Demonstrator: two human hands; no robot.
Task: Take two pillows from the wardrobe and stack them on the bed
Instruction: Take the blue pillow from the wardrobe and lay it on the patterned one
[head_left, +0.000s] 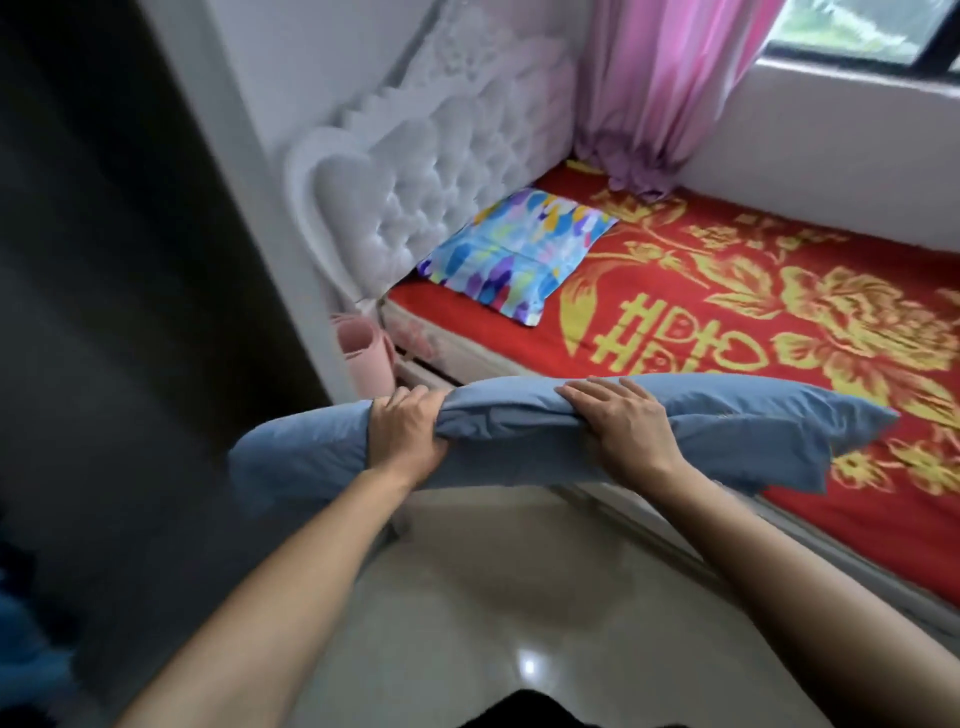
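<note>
My left hand is clenched around a bunched fold of the blue pillow, which I hold in the air over the floor at the bed's near edge. My right hand lies flat on top, fingers curled over its ridge. Beyond, 1 multicoloured pillow rests on the red spread by the white tufted headboard
</note>
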